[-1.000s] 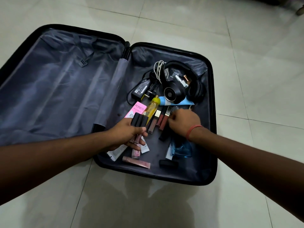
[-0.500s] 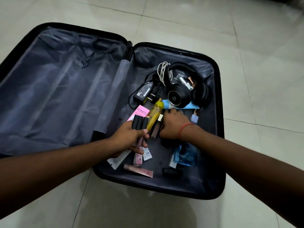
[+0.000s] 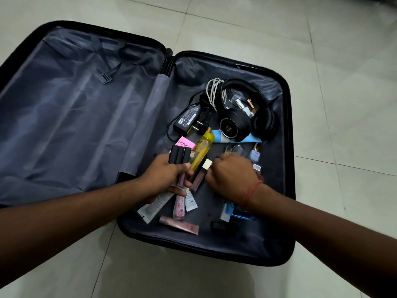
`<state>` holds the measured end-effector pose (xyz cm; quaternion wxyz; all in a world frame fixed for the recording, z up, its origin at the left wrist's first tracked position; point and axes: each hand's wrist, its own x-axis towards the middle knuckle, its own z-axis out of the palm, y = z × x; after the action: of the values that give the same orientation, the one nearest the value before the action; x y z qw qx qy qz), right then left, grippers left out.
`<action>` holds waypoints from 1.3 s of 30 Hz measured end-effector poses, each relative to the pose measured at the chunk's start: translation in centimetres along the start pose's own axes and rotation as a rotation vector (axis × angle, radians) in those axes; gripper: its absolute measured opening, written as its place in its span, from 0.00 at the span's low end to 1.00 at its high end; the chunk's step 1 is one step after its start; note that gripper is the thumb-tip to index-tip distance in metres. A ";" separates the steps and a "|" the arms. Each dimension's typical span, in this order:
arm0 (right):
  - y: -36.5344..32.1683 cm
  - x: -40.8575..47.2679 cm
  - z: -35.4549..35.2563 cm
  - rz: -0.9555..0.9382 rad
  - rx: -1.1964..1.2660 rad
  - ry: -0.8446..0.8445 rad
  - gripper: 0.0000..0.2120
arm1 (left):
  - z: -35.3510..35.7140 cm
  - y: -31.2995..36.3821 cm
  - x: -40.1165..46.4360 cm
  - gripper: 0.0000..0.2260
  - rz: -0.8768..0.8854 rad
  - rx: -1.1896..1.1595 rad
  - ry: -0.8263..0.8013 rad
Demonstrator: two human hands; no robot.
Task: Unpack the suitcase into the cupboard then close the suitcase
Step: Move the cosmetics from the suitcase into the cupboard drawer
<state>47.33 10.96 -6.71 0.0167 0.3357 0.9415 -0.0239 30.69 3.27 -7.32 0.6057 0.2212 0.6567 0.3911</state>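
A black suitcase lies open on the tiled floor, its left half bare grey lining. My left hand grips several black-capped lip gloss tubes. My right hand is curled beside a gold-capped gloss tube, and I cannot tell whether it holds anything. Around them lie a yellow bottle, a pink box, black headphones, a power adapter, a white cable, a blue perfume bottle and several small tubes.
Pale floor tiles surround the suitcase on all sides. A grey strap buckle hangs in the left half. No cupboard is in view.
My right hand has shifted left from the small bottles toward the gold-capped tube. My left hand keeps hold of the black-capped tubes. The view has shifted slightly.
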 end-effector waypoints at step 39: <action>-4.7 -44.8 -83.7 1.271 2.152 1.356 0.12 | 34.8 55.0 -66.4 0.09 0.068 0.337 -0.642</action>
<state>77.79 -16.25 79.15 -0.6821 0.4900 -0.0186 -0.5425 65.54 -6.15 78.36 0.7227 0.4511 0.4807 0.2078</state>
